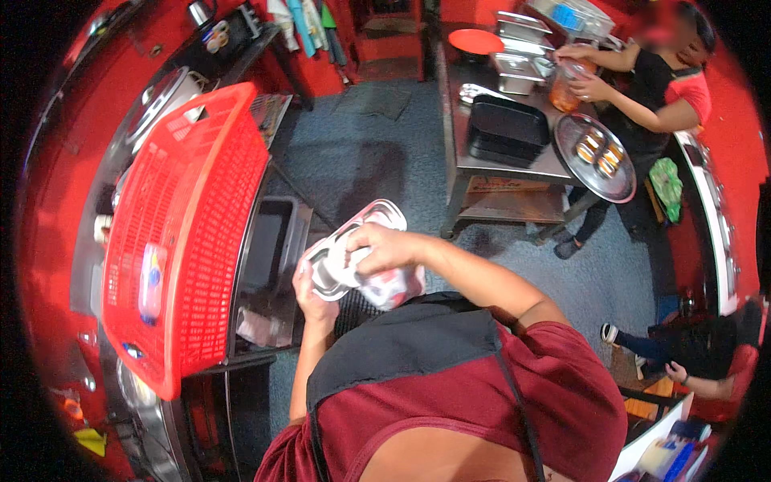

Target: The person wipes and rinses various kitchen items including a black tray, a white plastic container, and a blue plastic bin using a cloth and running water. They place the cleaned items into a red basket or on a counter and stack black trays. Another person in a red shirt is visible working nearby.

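In front of my apron, my left hand (314,296) grips the near-left rim of a shiny metal tray (388,212) that seems to have rounded hollows. My right hand (388,248) is pressed over the middle of the tray, fingers bent around a white cloth (391,288). Red patches mark the cloth's loose end, which hangs below my right wrist. Both the hand and the cloth cover the tray's centre. The tray is held tilted in the air, apart from the counter on the left.
Left of me, a large red plastic basket (208,253) on a counter holds a clear bottle (152,283). A steel table (455,129) at upper right bears black trays (509,129) and a round metal platter (623,181). A co-worker (650,90) there handles a container; another person (705,343) sits at right.
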`<action>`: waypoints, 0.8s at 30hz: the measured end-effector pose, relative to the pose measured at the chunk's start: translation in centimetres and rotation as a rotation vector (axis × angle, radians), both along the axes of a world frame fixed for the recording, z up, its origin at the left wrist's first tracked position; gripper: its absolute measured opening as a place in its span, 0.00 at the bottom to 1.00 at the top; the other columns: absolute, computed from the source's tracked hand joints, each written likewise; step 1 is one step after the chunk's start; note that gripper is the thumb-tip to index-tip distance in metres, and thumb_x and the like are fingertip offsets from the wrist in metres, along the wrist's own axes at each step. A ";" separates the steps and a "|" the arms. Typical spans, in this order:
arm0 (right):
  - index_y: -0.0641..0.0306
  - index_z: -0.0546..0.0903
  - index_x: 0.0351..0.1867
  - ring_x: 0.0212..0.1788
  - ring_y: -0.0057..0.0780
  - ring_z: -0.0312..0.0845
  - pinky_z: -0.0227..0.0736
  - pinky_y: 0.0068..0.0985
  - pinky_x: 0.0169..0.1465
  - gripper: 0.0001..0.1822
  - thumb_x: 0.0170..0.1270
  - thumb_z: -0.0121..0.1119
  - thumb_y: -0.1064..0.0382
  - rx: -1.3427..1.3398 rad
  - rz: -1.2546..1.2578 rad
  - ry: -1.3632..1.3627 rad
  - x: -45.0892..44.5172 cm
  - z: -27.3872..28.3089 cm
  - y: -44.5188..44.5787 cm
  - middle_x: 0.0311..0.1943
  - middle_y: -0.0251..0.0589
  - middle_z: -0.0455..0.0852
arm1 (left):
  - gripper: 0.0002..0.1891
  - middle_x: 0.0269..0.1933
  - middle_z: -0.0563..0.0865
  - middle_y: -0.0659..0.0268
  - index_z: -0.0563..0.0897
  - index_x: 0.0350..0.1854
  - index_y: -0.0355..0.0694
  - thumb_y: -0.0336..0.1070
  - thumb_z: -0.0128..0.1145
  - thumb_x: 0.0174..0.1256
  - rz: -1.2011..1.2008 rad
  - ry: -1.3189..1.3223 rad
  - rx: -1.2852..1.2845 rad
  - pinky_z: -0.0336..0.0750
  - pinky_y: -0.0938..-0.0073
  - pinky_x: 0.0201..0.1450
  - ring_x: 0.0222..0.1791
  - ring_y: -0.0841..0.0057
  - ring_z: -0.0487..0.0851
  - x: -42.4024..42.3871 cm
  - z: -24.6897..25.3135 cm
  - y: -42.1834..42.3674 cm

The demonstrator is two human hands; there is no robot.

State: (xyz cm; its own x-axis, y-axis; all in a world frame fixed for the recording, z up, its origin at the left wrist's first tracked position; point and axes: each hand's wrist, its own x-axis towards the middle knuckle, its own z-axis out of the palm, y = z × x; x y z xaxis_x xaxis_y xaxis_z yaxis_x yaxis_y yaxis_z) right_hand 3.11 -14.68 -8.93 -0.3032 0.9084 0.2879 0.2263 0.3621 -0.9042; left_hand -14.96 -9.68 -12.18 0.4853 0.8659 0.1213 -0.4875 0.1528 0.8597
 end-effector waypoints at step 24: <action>0.67 0.81 0.26 0.44 0.42 0.74 0.71 0.37 0.42 0.10 0.41 0.57 0.64 0.144 -0.583 -0.672 1.1 -6.6 -0.4 0.36 0.45 0.78 | 0.26 0.49 0.80 0.51 0.72 0.53 0.23 0.39 0.50 0.54 -0.069 0.141 0.027 0.70 0.69 0.56 0.50 0.65 0.78 -1.1 0.7 1.7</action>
State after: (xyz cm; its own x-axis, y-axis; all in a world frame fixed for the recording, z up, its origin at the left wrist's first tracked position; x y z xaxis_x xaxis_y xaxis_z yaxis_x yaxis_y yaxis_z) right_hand 4.18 -15.12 -15.49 0.0491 0.9394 0.3393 0.8742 0.1239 -0.4694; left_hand -16.09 -7.94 -11.50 0.5571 0.8274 0.0706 -0.3510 0.1575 0.9230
